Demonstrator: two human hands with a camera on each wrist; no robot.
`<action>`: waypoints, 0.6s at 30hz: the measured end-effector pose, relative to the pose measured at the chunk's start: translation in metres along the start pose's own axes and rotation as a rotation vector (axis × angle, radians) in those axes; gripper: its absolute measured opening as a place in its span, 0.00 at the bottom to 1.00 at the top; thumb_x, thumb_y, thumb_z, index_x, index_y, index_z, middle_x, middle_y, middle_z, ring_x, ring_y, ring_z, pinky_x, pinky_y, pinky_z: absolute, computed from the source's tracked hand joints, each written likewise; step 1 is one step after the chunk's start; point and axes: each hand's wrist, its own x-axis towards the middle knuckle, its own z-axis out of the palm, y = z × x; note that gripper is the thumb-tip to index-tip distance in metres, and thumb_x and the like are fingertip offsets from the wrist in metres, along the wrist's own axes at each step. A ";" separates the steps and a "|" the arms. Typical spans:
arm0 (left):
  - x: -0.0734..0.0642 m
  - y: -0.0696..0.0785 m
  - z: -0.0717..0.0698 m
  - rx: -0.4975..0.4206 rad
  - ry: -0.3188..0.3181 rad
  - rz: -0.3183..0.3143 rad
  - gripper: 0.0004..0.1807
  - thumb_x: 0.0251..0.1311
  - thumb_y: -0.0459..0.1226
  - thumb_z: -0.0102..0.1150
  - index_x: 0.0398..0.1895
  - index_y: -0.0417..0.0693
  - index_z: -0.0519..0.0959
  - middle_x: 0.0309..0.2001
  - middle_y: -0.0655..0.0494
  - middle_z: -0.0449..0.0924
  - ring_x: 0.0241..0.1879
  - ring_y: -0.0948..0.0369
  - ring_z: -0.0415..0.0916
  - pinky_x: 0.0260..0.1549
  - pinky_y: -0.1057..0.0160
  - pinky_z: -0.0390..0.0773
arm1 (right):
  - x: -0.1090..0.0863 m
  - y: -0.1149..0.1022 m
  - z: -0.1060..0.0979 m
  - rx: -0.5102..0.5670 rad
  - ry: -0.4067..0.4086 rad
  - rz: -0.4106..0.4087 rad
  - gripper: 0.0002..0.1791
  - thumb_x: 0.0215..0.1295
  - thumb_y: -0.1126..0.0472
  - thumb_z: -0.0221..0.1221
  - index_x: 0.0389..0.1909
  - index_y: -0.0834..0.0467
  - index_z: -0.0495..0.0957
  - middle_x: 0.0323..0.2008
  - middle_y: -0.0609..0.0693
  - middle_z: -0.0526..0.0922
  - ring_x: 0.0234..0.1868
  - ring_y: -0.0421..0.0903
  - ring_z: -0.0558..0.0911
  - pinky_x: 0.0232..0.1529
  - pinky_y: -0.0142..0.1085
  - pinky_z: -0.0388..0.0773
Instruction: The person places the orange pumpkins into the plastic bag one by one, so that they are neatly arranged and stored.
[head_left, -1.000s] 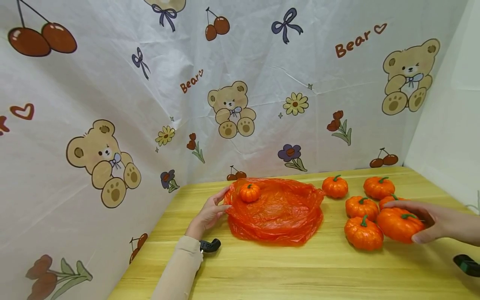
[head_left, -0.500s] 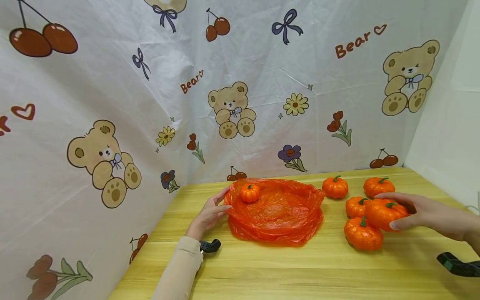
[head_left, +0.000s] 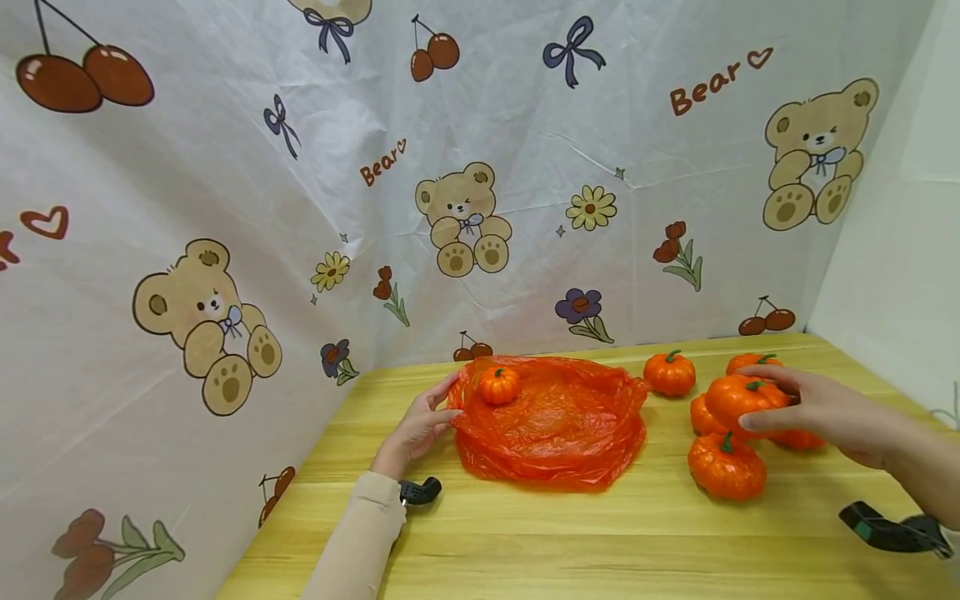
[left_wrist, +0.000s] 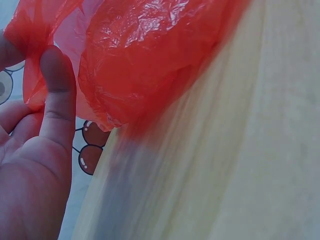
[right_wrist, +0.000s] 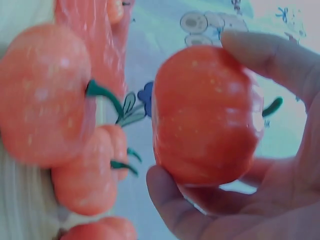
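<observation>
My left hand pinches the left rim of a thin red plastic bag that lies spread open on the table. In the left wrist view the thumb presses the bag's film against the fingers. One small pumpkin sits inside the bag at its back left. My right hand grips an orange pumpkin with a green stem, thumb on one side and fingers on the other. This pumpkin is raised above the group at the right and overlaps others in the head view.
Several more pumpkins stand right of the bag: one at the back, one in front, others partly hidden behind the held one. A bear-print cloth hangs behind and left of the wooden table. A white wall borders the right.
My right hand has lifted the pumpkin and carried it leftward and up, over the others, uncovering a pumpkin behind its old spot. The left hand and the bag have not moved.
</observation>
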 end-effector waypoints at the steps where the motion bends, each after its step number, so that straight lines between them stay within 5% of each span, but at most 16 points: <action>1: 0.000 0.000 0.000 0.001 0.001 0.000 0.46 0.66 0.20 0.54 0.84 0.51 0.50 0.85 0.52 0.45 0.78 0.38 0.53 0.49 0.71 0.84 | 0.000 -0.005 0.002 -0.006 0.011 0.005 0.47 0.71 0.50 0.61 0.79 0.68 0.48 0.71 0.81 0.56 0.63 0.75 0.68 0.53 0.59 0.78; 7: 0.000 0.000 -0.001 -0.009 0.000 0.000 0.46 0.66 0.19 0.54 0.84 0.50 0.50 0.85 0.51 0.44 0.78 0.38 0.52 0.48 0.71 0.85 | 0.003 -0.030 0.012 -0.074 0.084 0.023 0.49 0.70 0.46 0.62 0.77 0.71 0.51 0.65 0.78 0.68 0.57 0.64 0.78 0.46 0.42 0.80; 15: 0.000 0.000 -0.001 -0.014 0.000 0.005 0.46 0.66 0.19 0.53 0.84 0.49 0.50 0.85 0.51 0.43 0.78 0.36 0.50 0.48 0.71 0.85 | 0.015 -0.058 0.024 -0.119 0.144 0.054 0.53 0.67 0.39 0.63 0.77 0.69 0.53 0.68 0.78 0.66 0.59 0.69 0.76 0.51 0.57 0.81; 18: 0.000 0.000 -0.002 -0.019 -0.011 0.003 0.46 0.66 0.19 0.53 0.84 0.48 0.49 0.85 0.51 0.43 0.79 0.37 0.49 0.48 0.71 0.84 | 0.022 -0.068 0.031 -0.080 0.141 0.059 0.54 0.66 0.37 0.64 0.77 0.68 0.52 0.67 0.75 0.67 0.58 0.66 0.77 0.52 0.56 0.81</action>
